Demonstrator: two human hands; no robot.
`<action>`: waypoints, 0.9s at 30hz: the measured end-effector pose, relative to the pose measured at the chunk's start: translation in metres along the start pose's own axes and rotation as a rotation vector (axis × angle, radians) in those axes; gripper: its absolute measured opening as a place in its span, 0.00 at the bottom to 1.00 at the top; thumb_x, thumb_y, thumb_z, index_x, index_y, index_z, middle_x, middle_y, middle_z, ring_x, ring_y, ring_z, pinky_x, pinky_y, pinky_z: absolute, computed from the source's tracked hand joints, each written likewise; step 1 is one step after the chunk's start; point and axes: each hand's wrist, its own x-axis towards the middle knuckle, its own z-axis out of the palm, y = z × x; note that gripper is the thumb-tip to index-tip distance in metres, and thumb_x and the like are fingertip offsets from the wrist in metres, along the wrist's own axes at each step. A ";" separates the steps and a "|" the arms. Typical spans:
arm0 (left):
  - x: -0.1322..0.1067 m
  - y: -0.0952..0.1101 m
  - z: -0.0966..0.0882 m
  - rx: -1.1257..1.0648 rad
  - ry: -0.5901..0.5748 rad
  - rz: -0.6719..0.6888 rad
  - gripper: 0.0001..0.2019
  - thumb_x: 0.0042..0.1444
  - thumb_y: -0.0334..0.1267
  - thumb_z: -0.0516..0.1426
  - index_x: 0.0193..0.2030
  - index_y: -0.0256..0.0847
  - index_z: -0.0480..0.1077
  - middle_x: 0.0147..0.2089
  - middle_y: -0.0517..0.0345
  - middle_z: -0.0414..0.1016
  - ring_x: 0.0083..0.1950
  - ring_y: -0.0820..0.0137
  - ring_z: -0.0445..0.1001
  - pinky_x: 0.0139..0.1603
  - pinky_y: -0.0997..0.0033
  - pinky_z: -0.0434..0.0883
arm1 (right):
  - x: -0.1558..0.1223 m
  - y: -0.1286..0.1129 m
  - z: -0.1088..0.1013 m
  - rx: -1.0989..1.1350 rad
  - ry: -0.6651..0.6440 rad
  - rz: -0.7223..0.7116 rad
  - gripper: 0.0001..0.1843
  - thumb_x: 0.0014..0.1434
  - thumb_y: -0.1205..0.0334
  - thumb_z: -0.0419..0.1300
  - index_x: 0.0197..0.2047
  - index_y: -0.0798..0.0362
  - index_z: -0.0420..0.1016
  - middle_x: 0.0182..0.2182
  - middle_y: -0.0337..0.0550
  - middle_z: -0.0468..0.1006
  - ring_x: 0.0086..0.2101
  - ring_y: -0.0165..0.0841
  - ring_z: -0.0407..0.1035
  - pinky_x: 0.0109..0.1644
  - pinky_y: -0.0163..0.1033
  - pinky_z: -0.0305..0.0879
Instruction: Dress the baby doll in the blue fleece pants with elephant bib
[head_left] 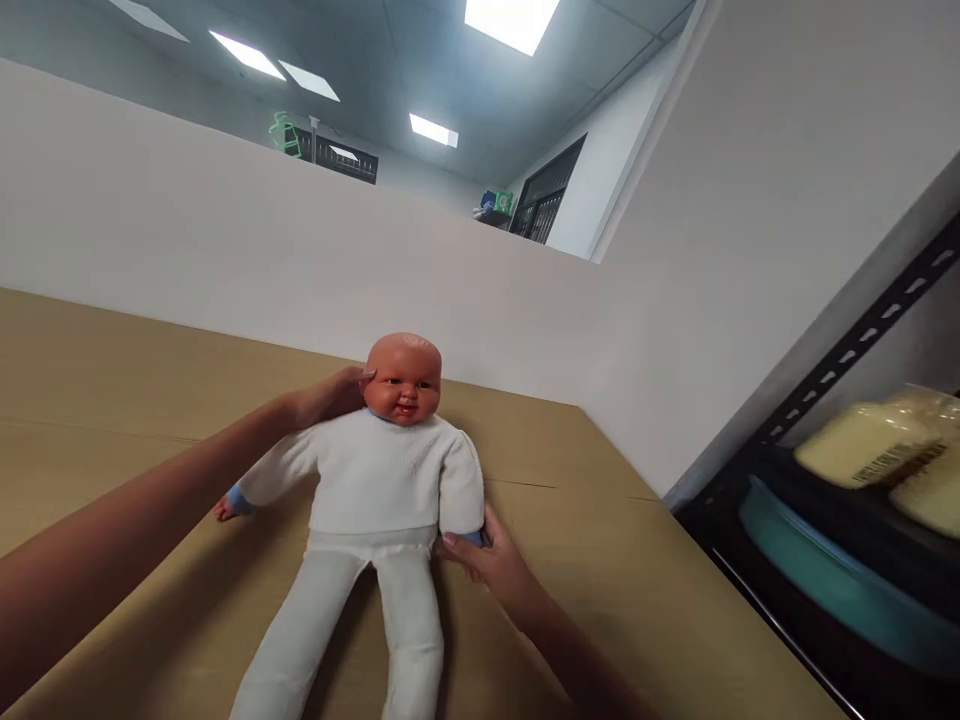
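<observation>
A baby doll [379, 475] in a white fleece top and white trousers lies face up, its head toward the wall. Blue cuffs show at its wrists. My left hand [336, 393] holds the doll's bald head at the side, thumb near its temple, other fingers mostly hidden behind. Around the doll's lower arm at the blue cuff [474, 538], on the right of the picture, my right hand [491, 562] is closed. The doll's other arm stretches out to the left, under my left forearm. Its feet are out of view.
The doll rests on a brown cardboard-like surface [570, 570]. A white partition [225, 240] rises behind it. At right stands a black slotted metal rack [847, 355] with a teal tray [817, 570] and yellowish wrapped packages [870, 440].
</observation>
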 end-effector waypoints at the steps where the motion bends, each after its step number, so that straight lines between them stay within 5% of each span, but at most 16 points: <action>1: 0.002 -0.004 -0.003 0.005 0.009 -0.012 0.39 0.68 0.64 0.52 0.74 0.36 0.70 0.69 0.45 0.79 0.75 0.44 0.71 0.77 0.47 0.66 | 0.000 0.004 -0.006 0.001 -0.010 0.008 0.42 0.52 0.35 0.77 0.62 0.48 0.74 0.42 0.44 0.84 0.38 0.42 0.78 0.42 0.48 0.81; 6: 0.018 -0.027 -0.024 0.061 0.034 -0.073 0.42 0.59 0.71 0.60 0.71 0.45 0.74 0.72 0.47 0.77 0.77 0.41 0.69 0.78 0.47 0.68 | 0.001 0.021 -0.022 -0.229 0.020 -0.044 0.35 0.61 0.44 0.71 0.66 0.53 0.74 0.45 0.48 0.84 0.36 0.39 0.75 0.40 0.44 0.76; 12: 0.030 -0.040 -0.048 0.124 0.064 -0.065 0.44 0.56 0.67 0.70 0.74 0.50 0.70 0.77 0.48 0.72 0.77 0.41 0.68 0.77 0.48 0.69 | -0.002 0.024 -0.019 -0.493 0.205 -0.174 0.17 0.59 0.51 0.71 0.44 0.55 0.82 0.40 0.48 0.80 0.39 0.43 0.74 0.39 0.41 0.72; 15: 0.033 -0.044 -0.051 0.133 0.066 -0.069 0.44 0.58 0.66 0.69 0.77 0.55 0.66 0.79 0.50 0.69 0.78 0.43 0.67 0.75 0.49 0.71 | -0.005 0.022 -0.016 -0.461 0.217 -0.130 0.19 0.59 0.51 0.71 0.48 0.55 0.84 0.40 0.48 0.81 0.38 0.43 0.74 0.36 0.40 0.73; 27: 0.047 -0.075 -0.059 0.181 0.067 -0.111 0.33 0.62 0.66 0.65 0.65 0.46 0.77 0.73 0.47 0.77 0.77 0.44 0.67 0.78 0.48 0.65 | -0.007 0.018 -0.016 -0.478 0.153 -0.070 0.24 0.61 0.53 0.70 0.58 0.52 0.82 0.47 0.51 0.82 0.41 0.46 0.75 0.38 0.42 0.75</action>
